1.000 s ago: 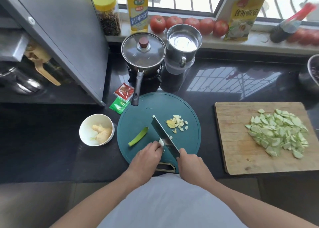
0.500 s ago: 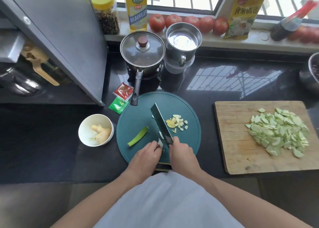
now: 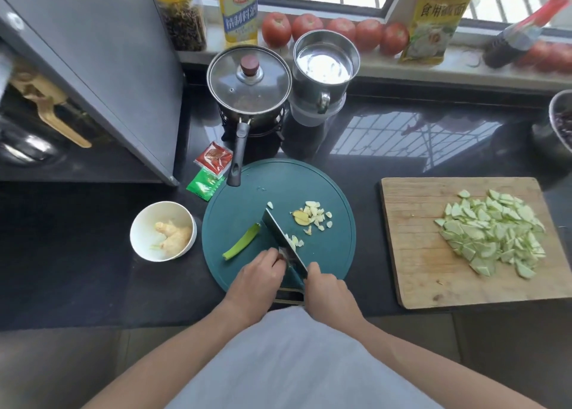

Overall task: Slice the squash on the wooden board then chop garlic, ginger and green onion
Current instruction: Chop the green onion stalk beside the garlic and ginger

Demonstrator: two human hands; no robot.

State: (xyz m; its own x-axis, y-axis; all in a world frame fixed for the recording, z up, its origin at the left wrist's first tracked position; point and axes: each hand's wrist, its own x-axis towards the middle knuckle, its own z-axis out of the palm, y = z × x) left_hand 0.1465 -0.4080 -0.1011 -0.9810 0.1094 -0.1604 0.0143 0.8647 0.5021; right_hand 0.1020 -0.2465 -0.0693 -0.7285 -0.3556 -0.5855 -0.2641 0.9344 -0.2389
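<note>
Left grip (image 3: 258, 277) curled, fingertips pressed down; right grip (image 3: 326, 288) clenched, forearms converging.

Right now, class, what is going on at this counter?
A person is chopping on the round green board. The right hand grips the cleaver; the left hand steadies a small piece under the blade. Chopped garlic lies beside it, a green onion waits, and sliced squash sits on the wooden board.

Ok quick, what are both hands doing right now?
Left hand: fingers curled, holding down a small piece against the knife; what it is cannot be told.
Right hand: gripping the knife.
</note>
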